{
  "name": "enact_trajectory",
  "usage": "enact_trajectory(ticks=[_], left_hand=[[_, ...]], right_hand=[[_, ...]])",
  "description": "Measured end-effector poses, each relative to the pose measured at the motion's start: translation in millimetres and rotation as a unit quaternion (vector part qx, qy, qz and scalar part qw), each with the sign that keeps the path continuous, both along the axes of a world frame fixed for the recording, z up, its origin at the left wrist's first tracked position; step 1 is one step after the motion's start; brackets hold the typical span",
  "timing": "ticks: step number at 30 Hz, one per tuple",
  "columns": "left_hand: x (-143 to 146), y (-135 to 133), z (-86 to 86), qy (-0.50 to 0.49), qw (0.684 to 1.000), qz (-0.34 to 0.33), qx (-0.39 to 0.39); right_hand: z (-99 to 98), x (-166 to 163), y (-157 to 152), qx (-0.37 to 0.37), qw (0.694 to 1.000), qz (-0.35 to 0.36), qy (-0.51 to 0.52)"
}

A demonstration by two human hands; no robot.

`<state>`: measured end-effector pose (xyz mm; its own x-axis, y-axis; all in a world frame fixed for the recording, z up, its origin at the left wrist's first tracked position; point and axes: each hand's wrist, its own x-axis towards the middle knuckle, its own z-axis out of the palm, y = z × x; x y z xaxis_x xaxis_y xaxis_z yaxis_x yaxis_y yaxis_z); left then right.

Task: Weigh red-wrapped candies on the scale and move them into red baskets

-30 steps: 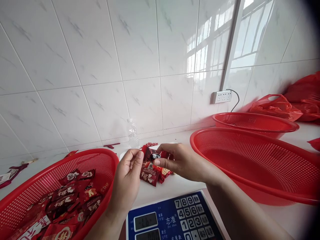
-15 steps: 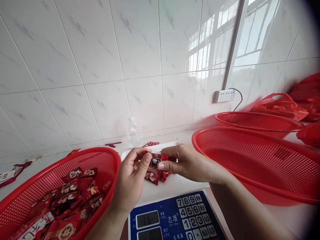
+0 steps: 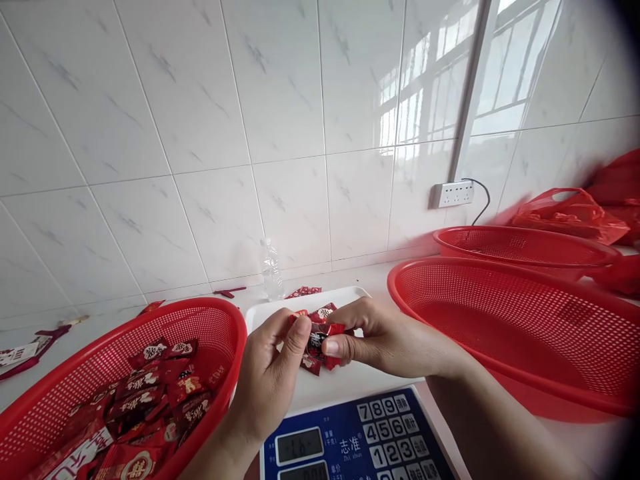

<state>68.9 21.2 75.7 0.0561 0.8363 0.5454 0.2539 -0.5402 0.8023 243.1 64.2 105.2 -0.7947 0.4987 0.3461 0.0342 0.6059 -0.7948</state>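
Between my two hands is a small dark red snack packet (image 3: 316,339) with black and white print. My left hand (image 3: 281,360) pinches its left end with thumb and forefinger. On the right end, my right hand (image 3: 375,339) is closed the same way. Below and behind it, several more red packets (image 3: 324,312) lie on the white weighing tray (image 3: 280,400) of a scale, partly hidden by my fingers. The scale's blue panel (image 3: 350,443) with keys and displays faces me. To the left, a red basket (image 3: 227,333) holds many similar packets (image 3: 137,380).
At the right stands a red perforated basket (image 3: 500,320), with another red basket (image 3: 530,243) behind it. Red plastic bags (image 3: 570,217) sit farther back. A clear plastic bottle (image 3: 272,272) stands by the tiled wall, and a power socket (image 3: 454,194) is mounted higher up.
My view has shifted slightly, so everything sits a little lower and to the right. Both hands keep their pinch on the packet, which has tilted somewhat.
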Motion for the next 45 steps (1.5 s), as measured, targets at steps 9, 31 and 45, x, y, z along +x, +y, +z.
enact_trajectory(ticks=[9, 31, 45], left_hand=[[2.5, -2.7, -1.3, -0.046, 0.998, -0.022, -0.03], [-7.3, 4.7, 16.7, -0.439, 0.892, -0.064, -0.091], [-14.3, -6.7, 26.2, -0.48, 0.867, -0.105, -0.085]], right_hand=[[0.8, -1.6, -0.6, -0.012, 1.0, 0.008, -0.004], [-28.6, -21.4, 22.0, 0.195, 0.938, -0.104, -0.267], [-26.3, 8.0, 36.1, 0.119, 0.904, -0.23, -0.339]])
